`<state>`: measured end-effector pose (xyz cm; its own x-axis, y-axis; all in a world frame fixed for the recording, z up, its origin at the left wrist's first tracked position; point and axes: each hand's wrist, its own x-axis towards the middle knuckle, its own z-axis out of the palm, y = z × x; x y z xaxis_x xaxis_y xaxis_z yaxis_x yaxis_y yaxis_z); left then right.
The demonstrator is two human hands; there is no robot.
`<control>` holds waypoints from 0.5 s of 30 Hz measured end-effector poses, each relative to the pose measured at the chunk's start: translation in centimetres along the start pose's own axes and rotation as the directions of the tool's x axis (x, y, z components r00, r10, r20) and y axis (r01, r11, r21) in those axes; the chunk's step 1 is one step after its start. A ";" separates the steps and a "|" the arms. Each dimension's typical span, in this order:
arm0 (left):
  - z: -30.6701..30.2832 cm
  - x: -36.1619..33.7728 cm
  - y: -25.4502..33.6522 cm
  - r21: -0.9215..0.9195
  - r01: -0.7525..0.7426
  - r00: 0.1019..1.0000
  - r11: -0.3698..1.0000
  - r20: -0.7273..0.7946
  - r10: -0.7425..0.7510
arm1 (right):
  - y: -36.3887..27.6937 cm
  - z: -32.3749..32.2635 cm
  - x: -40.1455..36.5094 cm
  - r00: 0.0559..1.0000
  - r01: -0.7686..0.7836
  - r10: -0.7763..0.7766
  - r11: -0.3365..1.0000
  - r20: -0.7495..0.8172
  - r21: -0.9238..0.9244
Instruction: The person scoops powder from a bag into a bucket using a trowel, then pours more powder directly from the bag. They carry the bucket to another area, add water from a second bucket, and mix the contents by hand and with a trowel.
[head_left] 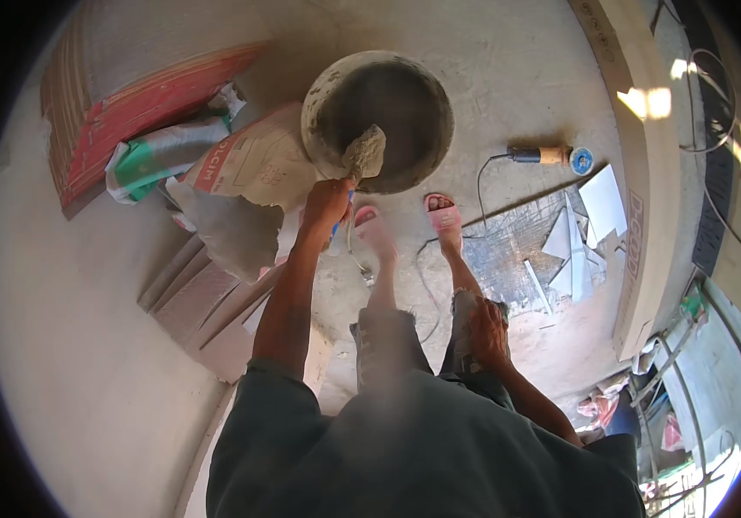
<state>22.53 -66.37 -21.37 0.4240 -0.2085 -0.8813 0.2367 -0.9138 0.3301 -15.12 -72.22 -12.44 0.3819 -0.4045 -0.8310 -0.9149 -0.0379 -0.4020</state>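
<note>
My left hand [327,203] grips the blue handle of a trowel [366,154], whose blade carries a lump of grey mortar. The blade sits over the near rim of a round, mortar-smeared basin [319,95] on the concrete floor. My right hand [487,332] rests on my right knee, fingers curled on the trouser leg. My feet in pink sandals [444,211] stand just before the basin.
An open cement bag [254,164] leans left of the basin, with a green-white sack [159,155] and a red carton [146,112] behind it. Stacked tiles [206,311] lie at my left. An angle grinder [547,155], its cable and broken tile pieces [591,224] are on the right.
</note>
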 end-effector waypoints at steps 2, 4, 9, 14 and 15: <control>2.8 6.5 0.9 0.703 -0.342 0.914 0.623 0.095 0.395 | 3.7 2.0 0.6 0.993 0.076 -0.078 0.997 -0.088 -0.025; 6.2 12.5 -0.9 0.876 -0.413 0.778 0.248 0.198 0.596 | 3.1 1.8 0.5 0.994 0.068 -0.065 0.997 -0.090 0.023; 8.5 9.4 2.9 0.776 -0.254 0.936 0.578 0.045 0.350 | -5.0 -4.5 -0.7 0.982 -0.180 0.168 0.974 0.089 0.138; 3.0 0.4 4.5 0.640 -0.243 0.887 0.729 -0.157 0.434 | 1.5 2.8 -0.2 0.979 0.082 -0.095 0.994 -0.182 -0.077; 1.0 -2.0 5.1 0.576 -0.207 0.908 0.791 -0.187 0.374 | 0.5 2.8 -0.2 0.980 0.075 -0.090 0.993 -0.178 -0.090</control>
<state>22.07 -70.96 -18.25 0.6373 -0.4658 -0.6139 -0.4044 -0.8803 0.2481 -15.29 -69.62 -13.49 0.4332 -0.5559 -0.7094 -0.8918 -0.1501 -0.4268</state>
